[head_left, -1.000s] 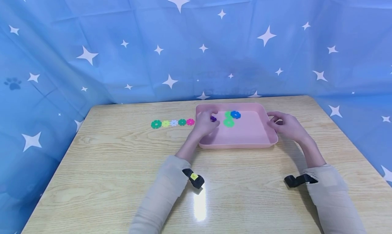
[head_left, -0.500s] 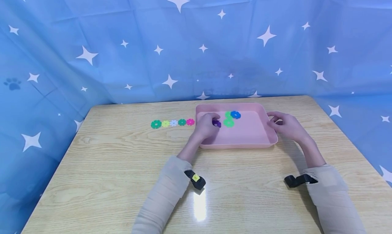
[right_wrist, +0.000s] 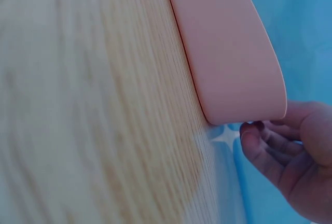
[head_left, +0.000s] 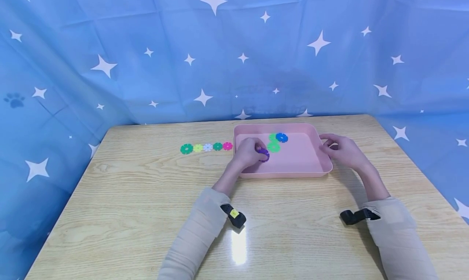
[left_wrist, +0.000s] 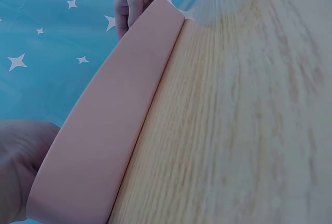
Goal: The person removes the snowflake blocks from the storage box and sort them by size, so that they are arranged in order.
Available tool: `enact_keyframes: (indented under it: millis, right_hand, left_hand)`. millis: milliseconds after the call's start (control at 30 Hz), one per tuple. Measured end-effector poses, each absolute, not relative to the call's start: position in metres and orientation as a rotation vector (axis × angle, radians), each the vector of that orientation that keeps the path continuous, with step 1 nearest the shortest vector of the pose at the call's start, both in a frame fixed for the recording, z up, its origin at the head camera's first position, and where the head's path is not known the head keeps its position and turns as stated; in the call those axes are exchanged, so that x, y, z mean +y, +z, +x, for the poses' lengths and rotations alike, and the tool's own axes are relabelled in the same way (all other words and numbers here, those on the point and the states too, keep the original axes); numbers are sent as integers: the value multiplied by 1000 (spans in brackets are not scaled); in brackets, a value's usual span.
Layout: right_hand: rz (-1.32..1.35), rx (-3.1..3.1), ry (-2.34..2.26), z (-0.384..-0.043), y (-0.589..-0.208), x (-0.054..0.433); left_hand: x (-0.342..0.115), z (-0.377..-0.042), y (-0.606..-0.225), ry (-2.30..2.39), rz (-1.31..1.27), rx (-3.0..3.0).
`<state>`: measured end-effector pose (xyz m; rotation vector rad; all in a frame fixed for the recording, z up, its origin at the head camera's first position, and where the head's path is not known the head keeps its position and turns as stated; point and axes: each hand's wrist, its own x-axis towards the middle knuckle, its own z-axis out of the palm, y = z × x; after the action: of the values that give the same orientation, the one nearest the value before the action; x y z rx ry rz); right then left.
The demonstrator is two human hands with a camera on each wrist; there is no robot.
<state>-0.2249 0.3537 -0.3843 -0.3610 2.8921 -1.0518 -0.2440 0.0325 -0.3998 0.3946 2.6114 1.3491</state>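
Inside the pink tray [head_left: 296, 162], my left hand [head_left: 248, 153] pinches a purple notched interlocking disc [head_left: 265, 155] between thumb and fingers, near the tray's left side. Two light green discs [head_left: 273, 146] and a blue disc [head_left: 282, 137] lie close together on the tray floor, just right of that hand. My right hand [head_left: 340, 149] holds the tray's right rim with curled fingers, its thumb tip right at the wall in the right wrist view. The tray wall [left_wrist: 104, 105] hides most of my left fingers in the left wrist view.
Left of the tray, a row of several discs lies on the wooden table [head_left: 146, 215]: a large green disc [head_left: 187, 149], a yellow disc [head_left: 198, 147], a pale one, a smaller green one and a pink disc [head_left: 227, 146]. A blue star-patterned curtain [head_left: 176, 68] hangs behind.
My left hand has taken hold of the purple disc and shifted it right and nearer within the tray. My right hand and the other discs have stayed in place.
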Motion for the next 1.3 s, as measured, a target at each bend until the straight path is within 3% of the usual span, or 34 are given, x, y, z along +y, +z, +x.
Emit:
enact_keyframes:
  millis: [567,1300]
  right_hand:
    - [-377,2893,-1063,-223,-382,353]
    - [-377,2889,-1061,-224,-385,354]
  left_hand:
    - [17,-238,-382,1562,380,2523]
    - [-62,-246,-373,1765,279,2483]
